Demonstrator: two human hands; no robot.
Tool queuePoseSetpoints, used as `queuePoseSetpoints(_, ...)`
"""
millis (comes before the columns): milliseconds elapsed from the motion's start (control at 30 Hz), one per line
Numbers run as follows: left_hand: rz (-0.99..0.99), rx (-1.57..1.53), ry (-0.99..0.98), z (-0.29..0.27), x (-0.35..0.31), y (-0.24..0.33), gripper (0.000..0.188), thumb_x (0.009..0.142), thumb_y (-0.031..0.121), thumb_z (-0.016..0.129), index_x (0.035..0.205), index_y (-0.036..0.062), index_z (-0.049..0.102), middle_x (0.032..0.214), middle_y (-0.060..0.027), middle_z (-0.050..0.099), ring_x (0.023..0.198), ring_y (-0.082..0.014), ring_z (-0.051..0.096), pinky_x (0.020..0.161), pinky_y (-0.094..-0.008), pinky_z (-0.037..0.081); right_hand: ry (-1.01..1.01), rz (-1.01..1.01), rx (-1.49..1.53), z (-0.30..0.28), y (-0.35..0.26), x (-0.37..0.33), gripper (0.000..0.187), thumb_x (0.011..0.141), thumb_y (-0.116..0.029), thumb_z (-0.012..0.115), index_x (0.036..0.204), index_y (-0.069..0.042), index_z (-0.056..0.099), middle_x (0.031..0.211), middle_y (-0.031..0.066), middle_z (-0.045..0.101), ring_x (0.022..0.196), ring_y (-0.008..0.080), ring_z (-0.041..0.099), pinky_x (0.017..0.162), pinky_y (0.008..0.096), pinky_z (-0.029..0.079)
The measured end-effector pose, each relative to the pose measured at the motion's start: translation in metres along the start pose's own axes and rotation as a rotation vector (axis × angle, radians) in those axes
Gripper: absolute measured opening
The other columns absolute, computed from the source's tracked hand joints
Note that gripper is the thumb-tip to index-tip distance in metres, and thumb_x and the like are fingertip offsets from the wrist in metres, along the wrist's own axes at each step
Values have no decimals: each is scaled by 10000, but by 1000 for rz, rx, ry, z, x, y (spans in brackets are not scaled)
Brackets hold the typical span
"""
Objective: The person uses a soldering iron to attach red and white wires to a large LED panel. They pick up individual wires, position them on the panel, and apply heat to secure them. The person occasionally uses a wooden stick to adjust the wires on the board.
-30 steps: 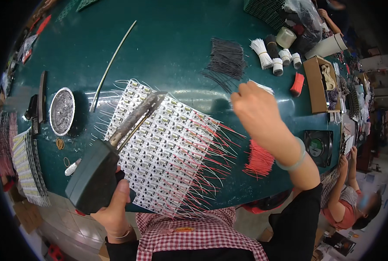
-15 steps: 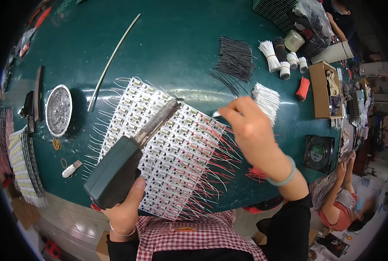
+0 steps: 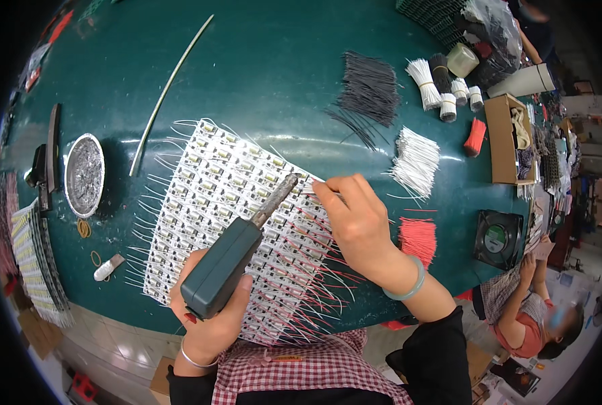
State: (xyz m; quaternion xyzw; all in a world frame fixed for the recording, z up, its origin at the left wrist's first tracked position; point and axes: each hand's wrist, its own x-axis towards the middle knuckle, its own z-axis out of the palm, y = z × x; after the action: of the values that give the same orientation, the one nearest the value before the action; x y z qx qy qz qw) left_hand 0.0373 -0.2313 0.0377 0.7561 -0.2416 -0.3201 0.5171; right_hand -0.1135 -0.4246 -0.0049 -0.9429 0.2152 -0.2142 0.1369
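Note:
My left hand [image 3: 210, 334] grips a dark green soldering gun [image 3: 223, 266], fingers wrapped round its body. The gun's grey, crusted tip slants up over a white panel of small circuit boards [image 3: 196, 202], near its upper right edge. My right hand [image 3: 358, 219] is closed in a pinch at that edge, close to the tip, on a thin wire that its fingers mostly hide. White wires stick out along the panel's left side. Red and white wires [image 3: 324, 283] fringe its lower right side. The panel lies tilted on the green table, its bottom corner by my checked apron.
Loose black wires [image 3: 370, 88], white wires [image 3: 417, 162] and red wires [image 3: 417, 241] lie in piles to the right, near a black fan [image 3: 498, 236] and a cardboard box [image 3: 500, 145]. At left stands a foil-lined oval dish [image 3: 85, 177]. A co-worker [image 3: 527, 324] sits at right.
The soldering gun has moved right, its tip further along the panel's upper edge. My right hand has come left and down to that edge, uncovering the red wire pile.

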Motion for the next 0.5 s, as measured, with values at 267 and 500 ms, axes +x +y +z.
queuePoseSetpoints(267, 129, 64, -41, 3, 4, -4, 232, 778, 11, 781, 981, -66, 698, 967, -138, 675, 775, -169, 651, 673, -286, 507, -21, 6, 28, -2, 1, 1, 341, 711, 25, 643, 1049, 67, 663, 955, 126, 587, 837, 276, 581, 660, 348, 517)
queuePoseSetpoints(500, 171, 54, -46, 9, 7, -5, 193, 763, -6, 772, 938, -53, 707, 939, -156, 669, 755, -200, 657, 667, -297, 508, -31, 19, 27, -2, 3, 2, 321, 717, 25, 636, 1035, 61, 662, 941, 120, 567, 838, 274, 576, 662, 353, 516)
